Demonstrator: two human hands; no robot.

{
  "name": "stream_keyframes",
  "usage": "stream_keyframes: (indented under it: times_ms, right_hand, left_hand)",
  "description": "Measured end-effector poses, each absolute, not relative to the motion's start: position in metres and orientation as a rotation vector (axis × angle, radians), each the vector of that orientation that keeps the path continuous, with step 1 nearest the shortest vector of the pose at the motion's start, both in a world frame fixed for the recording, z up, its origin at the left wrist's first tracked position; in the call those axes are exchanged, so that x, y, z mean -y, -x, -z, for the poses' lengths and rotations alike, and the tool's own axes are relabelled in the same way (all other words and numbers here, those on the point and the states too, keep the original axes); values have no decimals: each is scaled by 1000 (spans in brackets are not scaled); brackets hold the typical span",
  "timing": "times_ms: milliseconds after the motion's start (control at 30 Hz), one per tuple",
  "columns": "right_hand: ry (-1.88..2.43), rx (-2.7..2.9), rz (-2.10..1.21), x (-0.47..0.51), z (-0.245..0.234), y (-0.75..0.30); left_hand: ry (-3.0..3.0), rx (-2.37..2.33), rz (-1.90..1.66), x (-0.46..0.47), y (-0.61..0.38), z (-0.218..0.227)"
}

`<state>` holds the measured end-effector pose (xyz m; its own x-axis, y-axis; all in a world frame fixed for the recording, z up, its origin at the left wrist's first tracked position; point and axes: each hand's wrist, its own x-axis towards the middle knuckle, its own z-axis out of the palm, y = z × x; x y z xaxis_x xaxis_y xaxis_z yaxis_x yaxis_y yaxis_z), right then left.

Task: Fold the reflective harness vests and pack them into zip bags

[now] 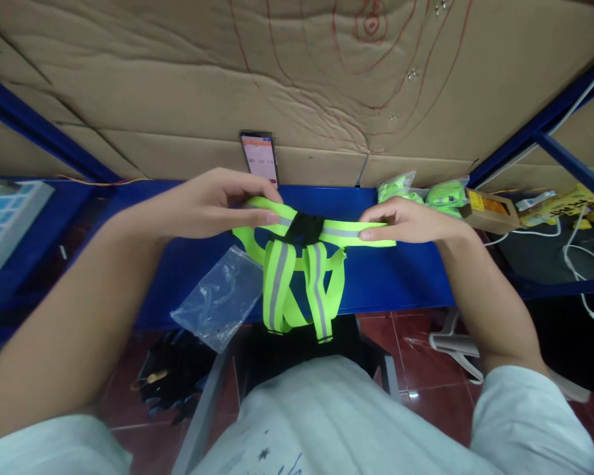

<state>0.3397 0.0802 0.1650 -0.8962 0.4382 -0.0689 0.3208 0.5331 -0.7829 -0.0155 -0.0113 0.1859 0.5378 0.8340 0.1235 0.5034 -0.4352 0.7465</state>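
A neon yellow-green reflective harness (279, 280) with grey stripes is stretched between my hands over the blue table. My left hand (212, 204) pinches the belt strap left of the black buckle-like piece (303, 228), thumb on top. On the right side of that piece, my right hand (406, 221) grips the same belt between thumb and fingers. Two shoulder straps hang down in loops past the table's front edge. A clear plastic bag (220, 297) lies on the table below my left hand, partly over the edge.
A phone (260, 158) showing a timer leans on the cardboard wall (178, 112) behind. Bagged neon items (445, 192) and a small cardboard box (492, 210) stand at back right. A white-and-blue box (12, 221) sits at left. Blue frame posts (44, 128) flank the table (400, 277).
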Motion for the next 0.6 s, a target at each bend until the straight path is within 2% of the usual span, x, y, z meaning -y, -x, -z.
stream_keyframes:
  times_ms: [133,300,367,500,600]
  right_hand:
    - [503,2260,-1405,-88,-141,-328]
    - [246,2001,-2100,-108,-97,-309]
    - [190,1875,-2272,-110,-80,-300]
    - [292,1780,-2413,-104,-52,-292]
    - [351,1749,-2354,-98,-42,-300]
  left_hand:
    - [-2050,-990,-681,12,17,-183]
    - [-1776,-1031,-931,4,33,-167]
    - [-1619,-1058,-1072,0,39,-156]
    - [-1460,-1096,-1209,-2,52,-139]
    - [-1382,-1155,-1308,3,68,-135]
